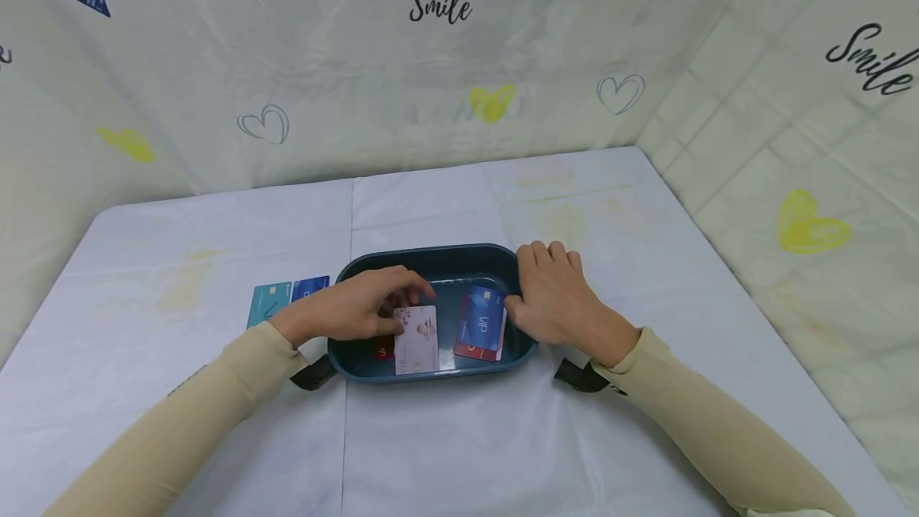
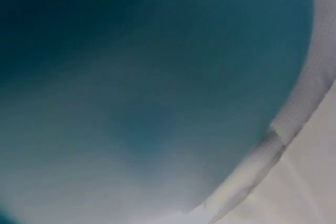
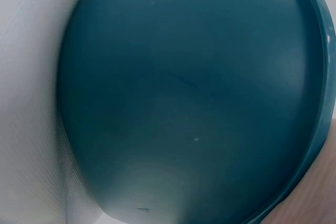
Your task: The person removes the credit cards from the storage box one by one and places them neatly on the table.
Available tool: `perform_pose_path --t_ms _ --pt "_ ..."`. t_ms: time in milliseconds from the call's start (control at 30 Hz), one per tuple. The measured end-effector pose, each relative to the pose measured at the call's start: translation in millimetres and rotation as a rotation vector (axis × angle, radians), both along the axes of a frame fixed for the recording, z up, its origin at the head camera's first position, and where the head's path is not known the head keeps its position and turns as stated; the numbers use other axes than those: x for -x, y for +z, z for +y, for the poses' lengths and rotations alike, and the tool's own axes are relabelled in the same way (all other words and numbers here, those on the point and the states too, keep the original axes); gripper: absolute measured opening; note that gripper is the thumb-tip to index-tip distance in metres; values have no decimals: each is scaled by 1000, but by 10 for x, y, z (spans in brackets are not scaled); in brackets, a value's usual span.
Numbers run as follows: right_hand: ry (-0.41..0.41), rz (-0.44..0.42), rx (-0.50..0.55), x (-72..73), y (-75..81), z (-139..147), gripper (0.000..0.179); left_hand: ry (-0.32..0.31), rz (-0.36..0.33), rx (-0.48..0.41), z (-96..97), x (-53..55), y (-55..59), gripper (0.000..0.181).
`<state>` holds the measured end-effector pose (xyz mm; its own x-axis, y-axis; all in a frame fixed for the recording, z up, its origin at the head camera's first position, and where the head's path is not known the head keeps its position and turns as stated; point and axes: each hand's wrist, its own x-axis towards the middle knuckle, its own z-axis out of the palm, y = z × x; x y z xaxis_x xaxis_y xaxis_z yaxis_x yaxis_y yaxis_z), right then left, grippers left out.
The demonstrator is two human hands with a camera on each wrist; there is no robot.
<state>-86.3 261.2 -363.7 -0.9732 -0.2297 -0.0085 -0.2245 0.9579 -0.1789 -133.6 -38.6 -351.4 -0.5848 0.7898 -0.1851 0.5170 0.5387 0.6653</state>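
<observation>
A dark teal plastic bin [image 1: 431, 379] stands in front of me with several cards in it. My left hand [image 1: 359, 301] reaches in over its left side and pinches a pale pink card [image 1: 416, 349] at the upper left edge. Partly hidden behind that card is a red card [image 1: 384, 348]. On the bin's right side lies a blue VIP card [image 1: 483, 321], overlapping a red one [image 1: 477, 353]. My right hand [image 1: 563, 297] grips the right rim. Both wrist views are filled by the bin's outer wall [image 2: 173, 87], blurred on the left and sharper [image 3: 189, 87] on the right.
To the left of the bin, a teal card [image 1: 270, 301] and a blue card [image 1: 311, 286] lie on the white tabletop [image 1: 431, 453], partly behind the left forearm. A printed cloth [image 1: 359, 62] with hearts hangs behind the table.
</observation>
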Motion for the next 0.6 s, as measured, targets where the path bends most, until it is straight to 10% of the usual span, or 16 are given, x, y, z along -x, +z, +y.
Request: perform_pose_path --t_ms 600 --pt "6 12 15 -4 4 1 29 -18 -81 30 -5 18 9 40"
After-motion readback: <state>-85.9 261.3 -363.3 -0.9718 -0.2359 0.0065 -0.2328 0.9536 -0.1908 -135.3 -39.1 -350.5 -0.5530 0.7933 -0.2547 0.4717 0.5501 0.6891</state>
